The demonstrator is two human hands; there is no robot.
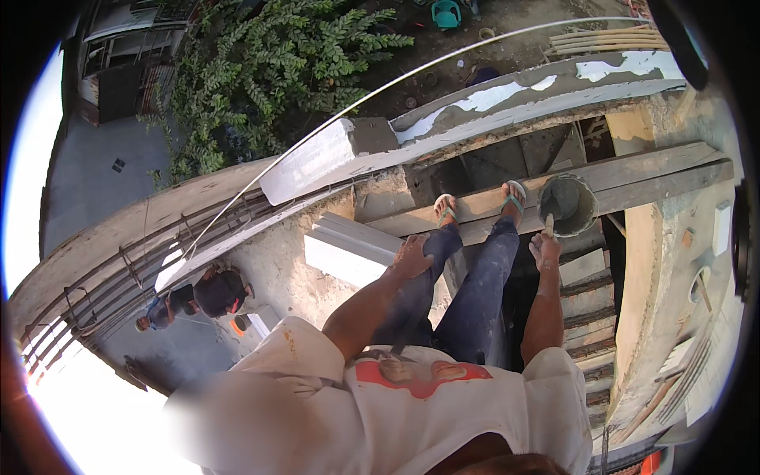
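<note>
White shirt fabric is seen closest. The left hand is laid, empty and spread, on the knee near white blocks. By the right hand, a wooden handle is gripped, angled into the grey bucket set beside the right foot. Beyond, a mortar-streaked wall is seen.

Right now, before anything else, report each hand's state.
Left hand: open, resting at the left knee, nothing seen in it.
Right hand: closed on a pale tool handle at the bucket.
</note>
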